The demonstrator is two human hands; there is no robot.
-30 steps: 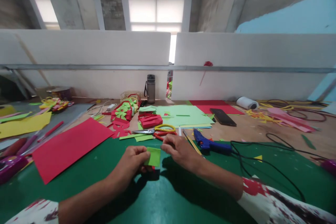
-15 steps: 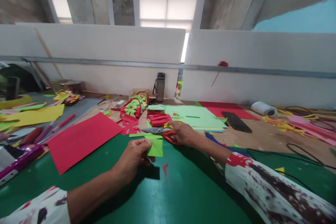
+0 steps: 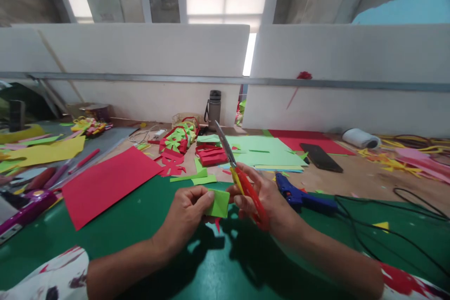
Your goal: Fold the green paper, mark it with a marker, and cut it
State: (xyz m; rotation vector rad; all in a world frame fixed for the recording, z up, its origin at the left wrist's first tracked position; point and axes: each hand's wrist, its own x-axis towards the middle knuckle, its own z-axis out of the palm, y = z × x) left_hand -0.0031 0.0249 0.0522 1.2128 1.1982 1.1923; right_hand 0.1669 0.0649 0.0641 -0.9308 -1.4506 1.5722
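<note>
Between thumb and fingers, my left hand (image 3: pixel 191 208) pinches a small light-green paper square (image 3: pixel 219 203) above the green table surface (image 3: pixel 168 262). Scissors (image 3: pixel 242 183) with red and yellow handles are in my right hand (image 3: pixel 269 201). Their blades look closed and point up and away from me. The fingertips of my right hand are close to the square's right edge; whether they touch it I cannot tell. A small red paper scrap (image 3: pixel 217 224) shows just below the square.
A red sheet (image 3: pixel 108 183) lies to the left. Green sheets (image 3: pixel 263 152), red cut-outs (image 3: pixel 172 163) and a bottle (image 3: pixel 214 108) are farther back. To the right are a blue glue gun (image 3: pixel 304 197) with a black cord and a phone (image 3: pixel 321 157).
My right hand has picked up the scissors from the table and brought them near the green square, blades now pointing up. My left hand has moved slightly right with the square.
</note>
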